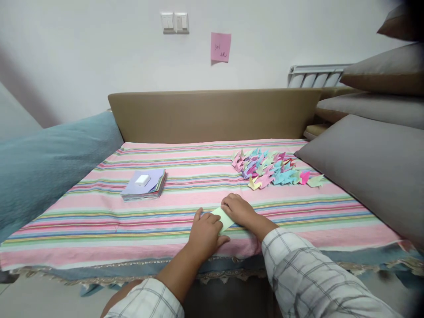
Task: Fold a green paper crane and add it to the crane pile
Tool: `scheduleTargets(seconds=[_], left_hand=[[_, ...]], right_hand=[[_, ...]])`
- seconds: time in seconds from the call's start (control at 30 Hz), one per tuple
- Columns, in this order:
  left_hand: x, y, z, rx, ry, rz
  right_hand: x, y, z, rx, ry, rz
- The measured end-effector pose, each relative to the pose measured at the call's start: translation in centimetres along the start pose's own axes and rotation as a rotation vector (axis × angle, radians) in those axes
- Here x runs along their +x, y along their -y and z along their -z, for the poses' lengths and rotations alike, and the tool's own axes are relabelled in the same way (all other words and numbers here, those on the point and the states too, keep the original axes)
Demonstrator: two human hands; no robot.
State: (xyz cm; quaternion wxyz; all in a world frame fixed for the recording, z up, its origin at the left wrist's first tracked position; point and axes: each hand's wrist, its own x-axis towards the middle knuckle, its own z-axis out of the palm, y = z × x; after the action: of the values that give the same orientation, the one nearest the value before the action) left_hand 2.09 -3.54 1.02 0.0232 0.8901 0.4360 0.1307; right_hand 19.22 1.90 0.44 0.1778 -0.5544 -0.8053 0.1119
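Together, both hands meet on a light green paper strip (pixel 224 218) near the front edge of the striped bed cover (pixel 99 221): left hand (pixel 205 233) pinches its near end, right hand (pixel 239 210) presses half-open on top.

White wall (pixel 99 53) with light switches (pixel 175 22) behind a tan headboard (pixel 212 115).
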Motion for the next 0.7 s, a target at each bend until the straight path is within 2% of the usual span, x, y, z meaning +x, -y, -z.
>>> scheduleTargets(seconds=[0.17, 0.5, 0.7], left_hand=[[0.3, 1.3, 0.7, 0.032, -0.014, 0.069], [0.3, 3.7, 2.5, 0.031, 0.017, 0.255], [0.2, 4.1, 2.8, -0.023, 0.057, 0.253]], right_hand=[[-0.3, -0.4, 0.7, 0.070, 0.021, -0.087], [-1.2, -1.3, 0.1, 0.229, -0.006, 0.014], [-1.1, -1.0, -0.7, 0.218, 0.003, 0.068]])
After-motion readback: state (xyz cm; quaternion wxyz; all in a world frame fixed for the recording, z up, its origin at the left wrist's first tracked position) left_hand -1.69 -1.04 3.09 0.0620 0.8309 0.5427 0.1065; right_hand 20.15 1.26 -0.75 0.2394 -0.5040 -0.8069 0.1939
